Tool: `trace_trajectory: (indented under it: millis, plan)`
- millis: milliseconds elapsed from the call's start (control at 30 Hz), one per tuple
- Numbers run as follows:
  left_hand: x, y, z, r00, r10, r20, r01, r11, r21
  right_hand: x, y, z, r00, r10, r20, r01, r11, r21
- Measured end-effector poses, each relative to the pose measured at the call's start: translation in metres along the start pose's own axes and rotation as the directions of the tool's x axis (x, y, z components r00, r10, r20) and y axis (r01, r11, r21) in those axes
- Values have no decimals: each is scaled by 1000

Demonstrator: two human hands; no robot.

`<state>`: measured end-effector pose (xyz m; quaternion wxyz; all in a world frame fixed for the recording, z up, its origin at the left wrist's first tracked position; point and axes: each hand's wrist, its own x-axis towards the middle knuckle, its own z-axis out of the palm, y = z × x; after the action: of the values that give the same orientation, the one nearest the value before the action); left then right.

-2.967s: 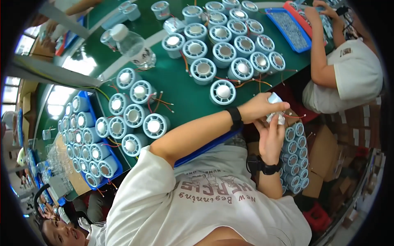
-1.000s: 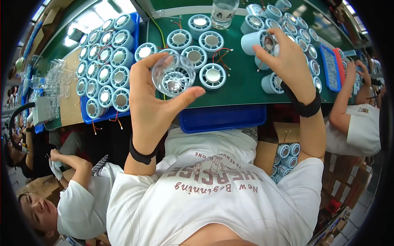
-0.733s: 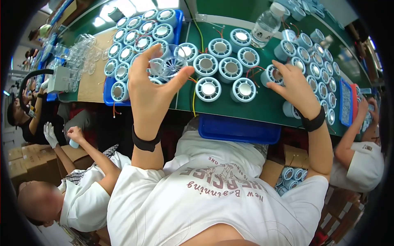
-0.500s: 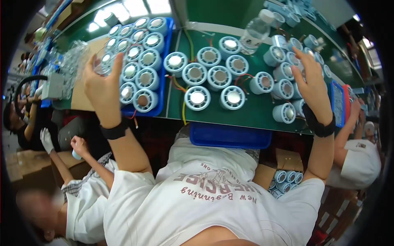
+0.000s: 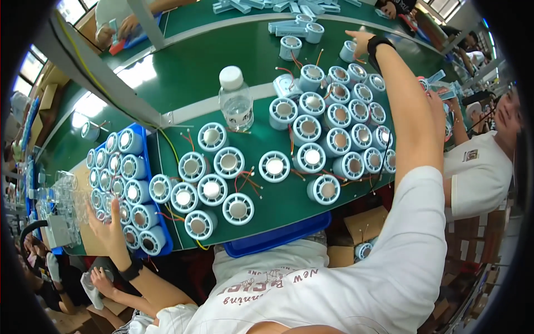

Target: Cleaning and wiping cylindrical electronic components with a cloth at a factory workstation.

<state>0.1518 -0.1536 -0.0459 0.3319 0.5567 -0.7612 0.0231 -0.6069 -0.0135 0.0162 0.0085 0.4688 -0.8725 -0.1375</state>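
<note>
My left hand has its fingers apart and holds nothing. It is over the near left side of a blue tray packed with light-blue cylindrical housings, each with a silver disc on top. Stretched to the far side of the table, my right hand has its fingers extended. Just beside its fingers stands a single light-blue housing; I cannot tell whether they touch. Several more housings, some with red and yellow wires, stand in the middle. A denser group stands to the right.
A clear bottle with a white cap stands behind the middle group. Light-blue flat parts lie at the back. A blue bin sits below the front edge. At right, a carton holds housings, and a co-worker is close by.
The view has swung to the right. My right hand has gone from above the right group to the far side of the table. My left hand stays by the tray.
</note>
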Motion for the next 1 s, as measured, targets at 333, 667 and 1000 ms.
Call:
trace_trajectory:
  millis: [333, 667, 1000]
  plan:
    - [-52, 148, -65, 969, 67, -238, -167, 888, -429, 24, 62, 49, 993, -61, -106, 87, 962, 258]
    - [-80, 248, -32, 569, 631, 528, 709, -50, -703, -166, -56, -104, 815, -572, -96, 448, 516, 730]
    - [-88, 306, -22, 200, 738, 645, 979, -168, -112, -275, -144, -102, 517, -821, -242, 739, 286, 610]
